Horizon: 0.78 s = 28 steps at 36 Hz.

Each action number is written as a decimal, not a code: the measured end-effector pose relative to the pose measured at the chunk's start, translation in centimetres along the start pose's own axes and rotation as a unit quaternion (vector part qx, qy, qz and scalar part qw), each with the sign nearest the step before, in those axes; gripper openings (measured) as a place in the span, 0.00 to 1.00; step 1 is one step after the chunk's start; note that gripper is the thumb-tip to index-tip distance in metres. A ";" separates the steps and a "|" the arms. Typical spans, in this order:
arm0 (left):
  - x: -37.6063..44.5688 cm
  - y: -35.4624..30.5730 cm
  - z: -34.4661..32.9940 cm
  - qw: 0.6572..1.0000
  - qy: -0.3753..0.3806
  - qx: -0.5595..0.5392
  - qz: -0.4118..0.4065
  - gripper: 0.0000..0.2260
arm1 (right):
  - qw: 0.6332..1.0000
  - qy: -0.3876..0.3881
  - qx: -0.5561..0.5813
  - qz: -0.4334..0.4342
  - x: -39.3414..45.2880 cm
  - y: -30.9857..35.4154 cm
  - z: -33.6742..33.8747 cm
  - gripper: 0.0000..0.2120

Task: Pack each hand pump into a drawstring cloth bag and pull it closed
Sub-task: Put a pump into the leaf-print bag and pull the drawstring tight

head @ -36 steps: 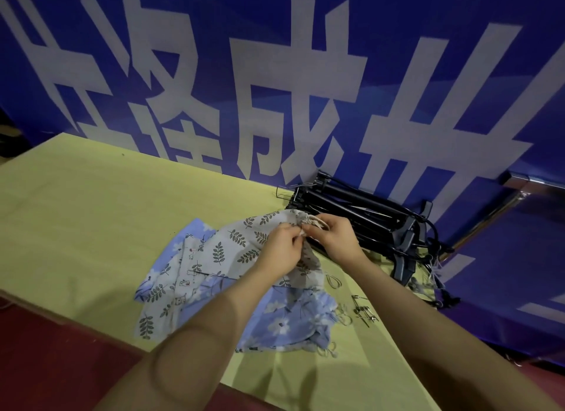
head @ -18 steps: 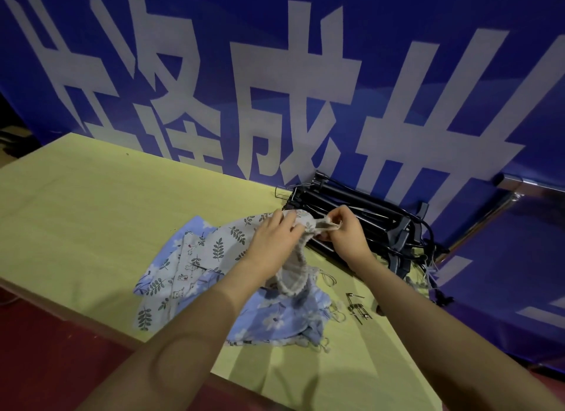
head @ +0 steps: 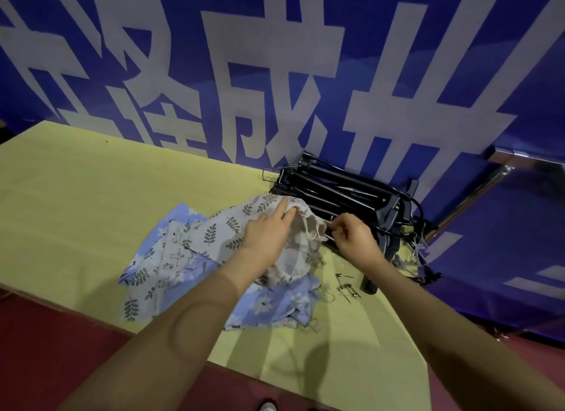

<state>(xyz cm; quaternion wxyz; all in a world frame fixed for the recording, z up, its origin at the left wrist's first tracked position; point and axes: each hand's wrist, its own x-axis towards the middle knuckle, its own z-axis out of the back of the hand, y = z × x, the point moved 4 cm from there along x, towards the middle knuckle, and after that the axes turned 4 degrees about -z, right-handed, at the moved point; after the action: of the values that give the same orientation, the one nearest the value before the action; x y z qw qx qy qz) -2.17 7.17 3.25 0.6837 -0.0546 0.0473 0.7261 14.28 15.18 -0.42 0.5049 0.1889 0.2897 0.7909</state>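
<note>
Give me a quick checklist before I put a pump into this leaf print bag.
1. Bag mouth open: the leaf print bag is spread by the left hand, fingers in the mouth: ok.
2. Drawstring free: the right hand pinches something at the hem; cord itself: cannot tell.
3. Pump in hand: neither hand holds one: not ok.
4. Pumps within reach: the black hand pumps are stacked just behind the bag: ok.
5. Loose metal parts on the table lie apart from the bag: ok.
</note>
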 end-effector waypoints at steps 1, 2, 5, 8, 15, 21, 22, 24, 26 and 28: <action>0.2 -0.4 -0.4 1.000 0.007 0.000 -0.002 0.39 | 1.000 0.010 -0.015 -0.010 -0.6 -1.0 -0.3 0.06; 0.3 -0.7 -0.9 1.000 0.016 -0.004 -0.003 0.38 | 0.999 0.023 -0.034 -0.016 -1.1 -2.0 -0.6 0.06; 0.4 -1.5 -2.2 0.999 0.026 -0.024 -0.003 0.39 | 0.991 0.084 -0.101 -0.030 -3.0 -4.2 -1.7 0.04; 0.5 -2.5 -3.5 0.998 0.028 -0.054 -0.004 0.38 | 0.976 0.133 -0.169 -0.035 -4.7 -6.4 -3.1 0.06; 0.6 -3.9 -5.1 0.995 0.015 -0.094 -0.007 0.37 | 0.956 0.155 -0.241 -0.055 -6.0 -9.0 -5.1 0.10; 0.7 -4.0 -5.3 0.994 -0.003 -0.110 -0.003 0.36 | 0.964 0.135 -0.218 -0.064 -6.1 -9.9 -6.0 0.08; 0.7 -4.0 -5.3 0.994 -0.004 -0.113 -0.003 0.35 | 0.968 0.128 -0.207 -0.065 -6.1 -10.0 -6.0 0.08; 0.7 -3.9 -5.2 0.993 -0.006 -0.121 -0.005 0.35 | 0.971 0.123 -0.193 -0.063 -6.1 -10.2 -6.0 0.09; 0.6 -3.8 -5.0 0.992 -0.005 -0.129 -0.003 0.34 | 0.973 0.126 -0.186 -0.058 -6.2 -10.3 -6.0 0.09; 0.6 -3.6 -4.9 0.990 -0.003 -0.138 -0.003 0.34 | 0.974 0.128 -0.177 -0.056 -6.2 -10.1 -5.9 0.09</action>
<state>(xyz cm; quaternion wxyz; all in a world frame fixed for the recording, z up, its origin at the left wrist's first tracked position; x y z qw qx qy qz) 1.45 7.24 -1.64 0.6718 -0.1461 -0.0552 0.7241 20.38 11.18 -11.46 0.5325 -0.0226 0.2169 0.8179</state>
